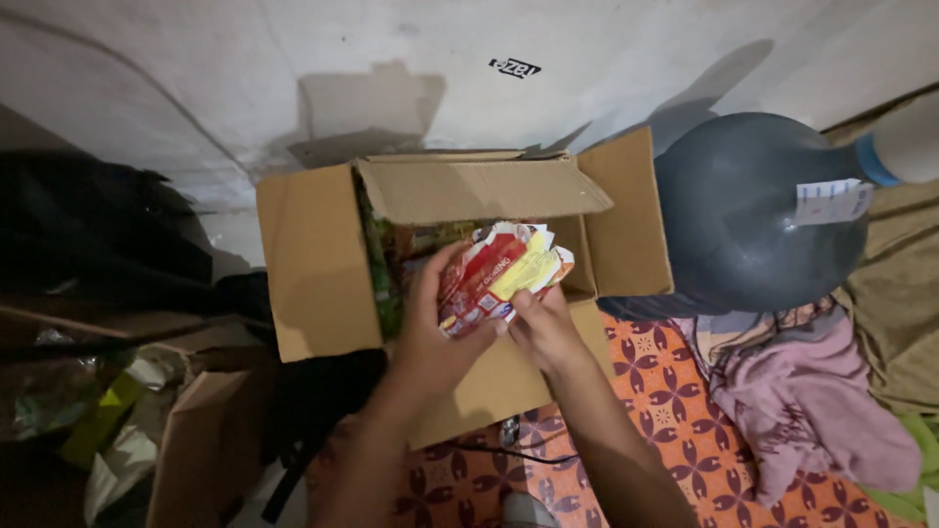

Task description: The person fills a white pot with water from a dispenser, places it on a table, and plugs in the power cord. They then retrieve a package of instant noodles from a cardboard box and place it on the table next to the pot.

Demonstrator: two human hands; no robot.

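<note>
Head view looks down on a white wall [196,88] behind an open cardboard box [323,264], its flaps spread wide, with more packets showing inside. To the right of the box lies a big dark water jug [743,215] with a blue neck, resting on its side. Below the jug a pink cloth [812,401] is heaped on an orange patterned mat [675,411]. At lower left stands a brown paper bag [201,440] among dim clutter. Over the box opening, the left hand [430,332] grips a bundle of red and yellow snack packets [494,279] from the left side, fingers wrapped around it. The right hand [543,328] pinches the bundle's lower right edge, touching the packets just above the box's front flap.
</note>
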